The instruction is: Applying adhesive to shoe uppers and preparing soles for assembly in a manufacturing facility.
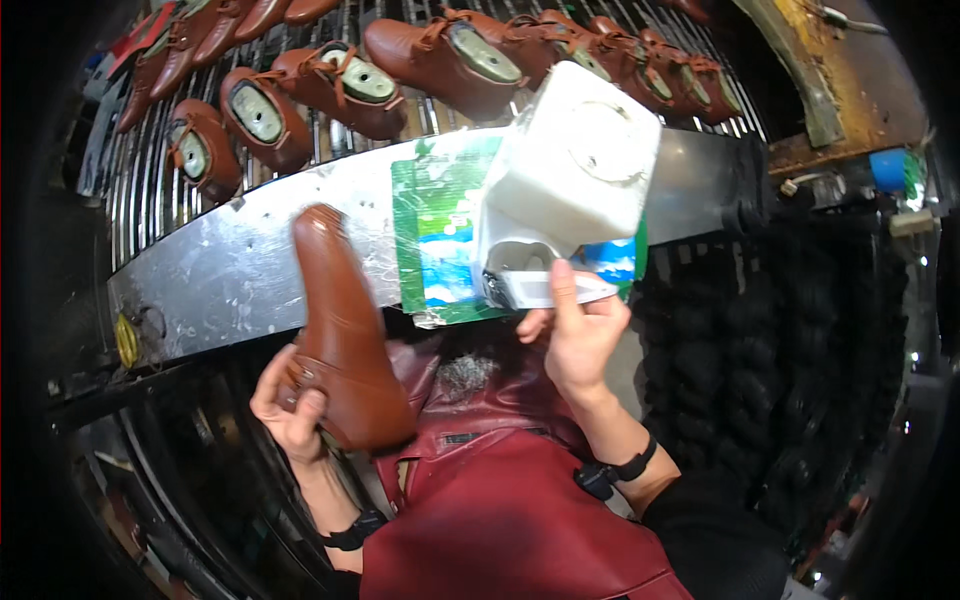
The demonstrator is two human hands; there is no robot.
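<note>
Brown leather shoe [345,330], one: state its place and holder.

Held in the left hand [298,432], at the near edge of the metal worktop [220,290]. Toe pointing away from the person, heel toward the dark red apron [510,510]. Front part overlaps the worktop in view; contact with it cannot be told.

Left hand: how far open?

Closed around the ankle end of the shoe, fingers curled on the outer side, thumb laid opposite, nearer the heel.

Right hand [582,345]: contents?

One white-handled tool [570,290], slim, lying crosswise. Thumb pressed along the handle from above, fingers bent beneath: a pinch. Left end dark; bristles or otherwise, not clear.

Hands together or separate?

Well apart, each clamped on its own item.

Nearest item to the tool?

White plastic container [590,150], its opening facing the person. The tool's dark end overlaps the near lower edge; touching or not, cannot be told. Beneath the container, a green and blue printed sheet [445,290], on the worktop.

Beyond?

Rod rack [150,235], metal, bearing rows of brown lace-up shoes [430,70], several with pale green lasts inside.
</note>
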